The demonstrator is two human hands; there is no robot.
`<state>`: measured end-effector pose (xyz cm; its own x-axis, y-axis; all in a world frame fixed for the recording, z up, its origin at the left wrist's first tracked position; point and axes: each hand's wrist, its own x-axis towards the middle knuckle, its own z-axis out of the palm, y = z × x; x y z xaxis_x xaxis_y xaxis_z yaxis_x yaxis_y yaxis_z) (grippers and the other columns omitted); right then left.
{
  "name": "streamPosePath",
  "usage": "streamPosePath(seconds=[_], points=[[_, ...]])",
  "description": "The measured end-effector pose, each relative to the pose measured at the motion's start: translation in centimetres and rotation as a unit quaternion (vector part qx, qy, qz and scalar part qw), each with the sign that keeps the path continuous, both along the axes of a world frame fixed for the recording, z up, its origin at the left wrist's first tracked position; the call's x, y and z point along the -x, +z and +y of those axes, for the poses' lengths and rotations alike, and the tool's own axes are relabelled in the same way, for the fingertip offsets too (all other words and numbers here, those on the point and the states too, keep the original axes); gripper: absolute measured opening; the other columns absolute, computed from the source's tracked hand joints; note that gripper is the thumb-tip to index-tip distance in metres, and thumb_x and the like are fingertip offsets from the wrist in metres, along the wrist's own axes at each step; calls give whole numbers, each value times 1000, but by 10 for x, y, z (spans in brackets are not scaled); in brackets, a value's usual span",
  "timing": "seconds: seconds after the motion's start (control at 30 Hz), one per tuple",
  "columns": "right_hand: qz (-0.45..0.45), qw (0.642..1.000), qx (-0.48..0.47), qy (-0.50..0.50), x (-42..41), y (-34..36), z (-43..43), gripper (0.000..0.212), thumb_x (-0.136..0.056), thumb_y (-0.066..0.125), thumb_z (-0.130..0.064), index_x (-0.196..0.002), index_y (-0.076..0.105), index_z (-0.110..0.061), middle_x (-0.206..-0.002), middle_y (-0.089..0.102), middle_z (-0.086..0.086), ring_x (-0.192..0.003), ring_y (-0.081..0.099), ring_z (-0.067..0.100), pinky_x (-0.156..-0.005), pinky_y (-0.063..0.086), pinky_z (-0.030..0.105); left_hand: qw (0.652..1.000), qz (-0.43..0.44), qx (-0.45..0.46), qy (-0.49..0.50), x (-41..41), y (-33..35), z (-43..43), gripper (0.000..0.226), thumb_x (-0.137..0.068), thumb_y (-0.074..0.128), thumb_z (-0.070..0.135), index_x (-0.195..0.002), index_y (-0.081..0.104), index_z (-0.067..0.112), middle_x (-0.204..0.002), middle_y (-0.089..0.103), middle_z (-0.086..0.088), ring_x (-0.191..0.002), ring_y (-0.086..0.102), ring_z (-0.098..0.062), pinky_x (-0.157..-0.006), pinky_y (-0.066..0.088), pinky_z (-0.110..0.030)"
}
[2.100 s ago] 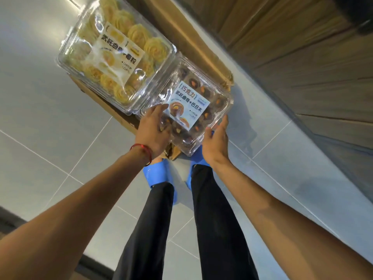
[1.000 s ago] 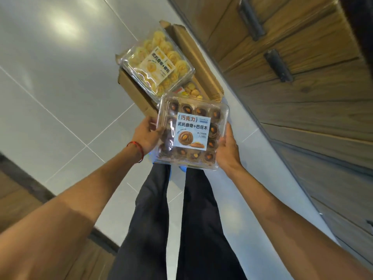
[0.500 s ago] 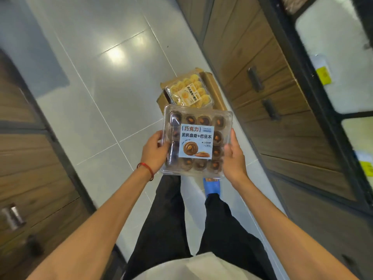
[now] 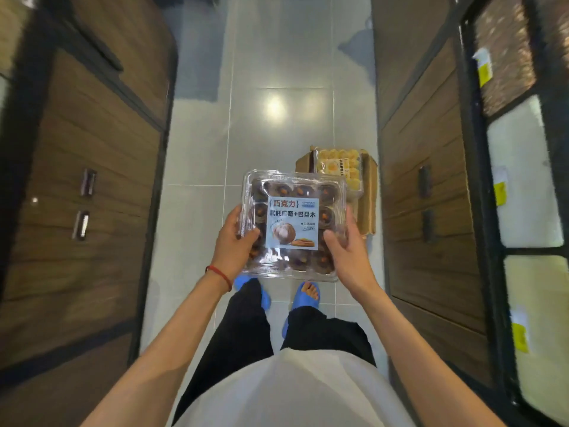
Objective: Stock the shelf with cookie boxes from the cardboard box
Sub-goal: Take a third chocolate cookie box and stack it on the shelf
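Observation:
A clear plastic box of chocolate cookies (image 4: 292,223) with a pale blue label is held level in front of me, above my feet. My left hand (image 4: 234,245) grips its left edge, thumb on the lid. My right hand (image 4: 345,241) grips its right edge the same way. Behind it on the floor stands the open cardboard box (image 4: 368,192), with a clear box of yellow cookies (image 4: 338,167) lying on top of it. The shelf (image 4: 523,180) with white boards and yellow price tags runs along the right edge of the view.
I stand in a narrow tiled aisle (image 4: 277,87). Wooden cabinets with dark handles (image 4: 428,195) line the right side below the shelf. A second wooden unit (image 4: 86,180) lines the left. My feet in blue slippers (image 4: 304,295) are just under the held box.
I have straightened up and the view has swung to look down the aisle. The chocolate cookie box has risen away from the cardboard box, still held in both hands.

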<state>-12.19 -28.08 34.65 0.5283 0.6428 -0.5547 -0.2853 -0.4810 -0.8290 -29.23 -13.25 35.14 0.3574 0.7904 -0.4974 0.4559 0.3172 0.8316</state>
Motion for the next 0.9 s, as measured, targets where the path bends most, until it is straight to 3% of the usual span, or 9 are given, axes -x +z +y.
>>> streamPosePath(seconds=[0.1, 0.23, 0.37, 0.47, 0.53, 0.63, 0.73, 0.77, 0.9], points=[[-20, 998, -10, 60, 22, 17, -4, 78, -101, 61, -15, -161, 16, -37, -139, 60, -21, -126, 60, 6, -108, 51, 45, 998, -9, -15, 61, 36, 18, -25, 53, -90, 57, -9, -128, 48, 27, -104, 67, -3, -81, 65, -12, -64, 56, -21], [-36, 991, -36, 126, 62, 39, -1, 89, -93, 72, -13, -161, 18, -32, -154, 47, -11, -138, 49, 6, -117, 41, 44, 990, -8, -31, 135, 87, 37, -55, 58, -86, 63, -7, -131, 47, 25, -115, 67, -5, -98, 67, -21, -91, 56, -43], [-53, 979, -43, 194, 112, 50, 5, 98, -90, 77, -15, -161, 12, -31, -128, 38, -44, -110, 46, -32, -99, 44, 9, 979, -10, -39, 202, 144, 51, -80, 62, -82, 65, 5, -137, 45, 24, -119, 67, -3, -104, 68, -20, -93, 55, -47], [-64, 966, -49, 247, 157, 59, 5, 107, -84, 83, -26, -159, 9, -43, -145, 47, -28, -133, 51, -3, -114, 45, 38, 966, -20, -55, 252, 192, 59, -99, 63, -80, 64, 9, -137, 45, 25, -118, 67, -4, -104, 68, -21, -92, 56, -49], [-67, 955, -62, 284, 190, 66, 5, 110, -82, 84, -26, -159, 8, -45, -142, 51, -26, -134, 53, 8, -115, 43, 48, 956, -26, -70, 284, 225, 66, -111, 59, -80, 65, 6, -131, 48, 31, -119, 66, -5, -105, 67, -21, -92, 56, -48], [-73, 940, -78, 324, 243, 74, 3, 112, -84, 83, -23, -160, 4, -39, -128, 48, -35, -130, 53, 4, -115, 43, 46, 940, -27, -85, 328, 276, 77, -129, 57, -84, 62, -6, -126, 46, 29, -115, 65, -5, -101, 67, -19, -90, 57, -45], [-70, 927, -111, 352, 294, 82, 2, 102, -87, 78, -9, -157, 9, -34, -118, 52, -30, -104, 58, -22, -97, 50, 13, 925, -22, -104, 365, 323, 88, -147, 57, -85, 62, -3, -132, 44, 24, -109, 64, 5, -100, 66, -18, -86, 58, -37], [-73, 923, -117, 360, 310, 82, 4, 101, -88, 77, -6, -156, 9, -34, -115, 50, -32, -98, 56, -28, -95, 49, 11, 921, -16, -116, 371, 338, 91, -150, 57, -86, 62, -1, -133, 43, 24, -108, 63, 8, -100, 66, -16, -85, 57, -33], [-74, 898, -149, 407, 366, 86, 20, 98, -88, 78, -10, -158, 15, -33, -126, 56, -28, -114, 62, -7, -103, 54, 38, 907, 5, -151, 394, 389, 105, -154, 52, -90, 63, 6, -132, 40, 26, -113, 60, 8, -99, 63, -6, -72, 53, -13]])
